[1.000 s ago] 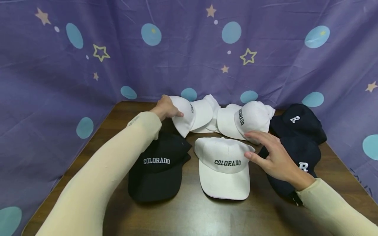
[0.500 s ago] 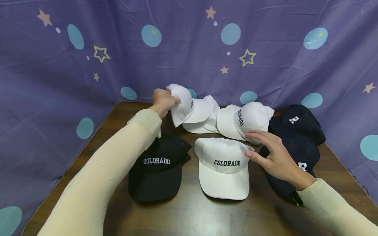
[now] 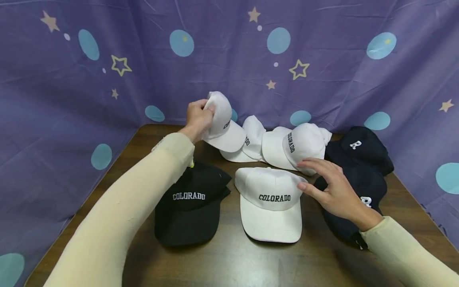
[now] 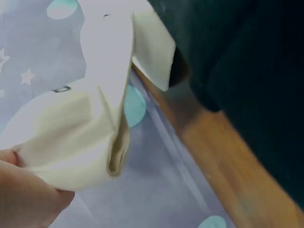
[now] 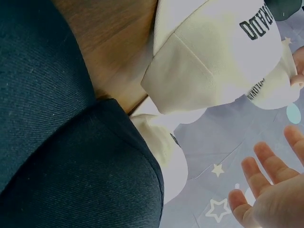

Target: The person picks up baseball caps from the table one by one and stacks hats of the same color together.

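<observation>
My left hand pinches the back edge of a white baseball cap between thumb and fingers. The cap is raised above the back left of the table, its visor tilted down toward the right and overlapping another white cap. In the left wrist view the held cap droops in folds from the fingers. My right hand hovers with spread fingers at the right side of a white COLORADO cap; in the right wrist view its fingers grip nothing. A black COLORADO cap lies beneath my left forearm.
One more white cap sits in the back row. Two navy caps with an R, one behind and one in front, stand at the right, the front one partly behind my right hand. A purple curtain borders the wooden table.
My left hand has lifted the white cap up off the back row, and its visor has tipped downward. More of the white cap behind it shows. My right hand stays in place.
</observation>
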A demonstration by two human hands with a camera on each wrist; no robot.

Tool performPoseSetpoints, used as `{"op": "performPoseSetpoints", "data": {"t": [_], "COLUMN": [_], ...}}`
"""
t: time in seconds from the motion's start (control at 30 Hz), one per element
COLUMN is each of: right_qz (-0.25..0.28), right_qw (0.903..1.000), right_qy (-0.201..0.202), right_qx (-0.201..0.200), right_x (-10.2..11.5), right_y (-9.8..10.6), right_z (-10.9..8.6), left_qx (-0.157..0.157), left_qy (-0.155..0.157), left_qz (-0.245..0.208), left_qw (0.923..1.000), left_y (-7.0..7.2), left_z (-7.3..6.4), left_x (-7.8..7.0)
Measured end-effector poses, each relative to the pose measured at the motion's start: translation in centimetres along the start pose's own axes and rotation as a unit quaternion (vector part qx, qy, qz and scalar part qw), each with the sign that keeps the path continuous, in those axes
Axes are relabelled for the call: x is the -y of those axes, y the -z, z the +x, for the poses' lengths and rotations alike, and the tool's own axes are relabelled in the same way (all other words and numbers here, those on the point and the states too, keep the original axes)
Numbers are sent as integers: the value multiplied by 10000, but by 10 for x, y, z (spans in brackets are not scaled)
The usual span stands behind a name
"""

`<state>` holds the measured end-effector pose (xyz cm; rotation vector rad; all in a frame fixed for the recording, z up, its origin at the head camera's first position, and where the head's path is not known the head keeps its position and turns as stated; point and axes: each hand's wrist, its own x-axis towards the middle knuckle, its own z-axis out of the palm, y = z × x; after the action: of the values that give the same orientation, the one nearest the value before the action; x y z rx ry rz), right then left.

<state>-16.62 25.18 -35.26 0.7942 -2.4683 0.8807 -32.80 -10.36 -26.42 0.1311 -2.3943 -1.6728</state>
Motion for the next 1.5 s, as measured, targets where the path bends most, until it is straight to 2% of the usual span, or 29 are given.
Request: {"op": "performPoseSetpoints", "data": {"t": [0.13,0.3,0.5,0.67,0.8,1.03,1.23,1.5], "right_qz": [-10,-4,5,-24,-60,-99,-69,-67], "right_qw": [10000,10000,9999,9998,9998,9997,9995,9992], "right_qy": [20,-10,-69,-163,-184,-226,-303,-366], "right_qx": [-33,-61,-78,-56,-61,-91,-110,-135], "right_x": [-1,-2,-4,-6,-8,-10,-11,-14], "right_y": [2,4,7,10,11,16,20,24], "right_z": [0,-1,-3,-5,-6,-10,-15,-21], "left_qx": [35,131,502,793,1037,1597,2222,3061], "left_qy": [-435,-839,-1107,-1425,-1598,-1622,-1750,-2020], "left_qz": [11,-36,-380,-617,-991,-1516,-1615,-1506], "left_qw": [9990,9964,9919,9847,9767,9619,9455,9180], "left_y": [4,7,9,11,12,10,2,-12], "left_z": [-1,-5,-17,-24,-27,-37,-50,-65], "left_x": [-6,-14,-23,-28,-31,-37,-38,-37]}}
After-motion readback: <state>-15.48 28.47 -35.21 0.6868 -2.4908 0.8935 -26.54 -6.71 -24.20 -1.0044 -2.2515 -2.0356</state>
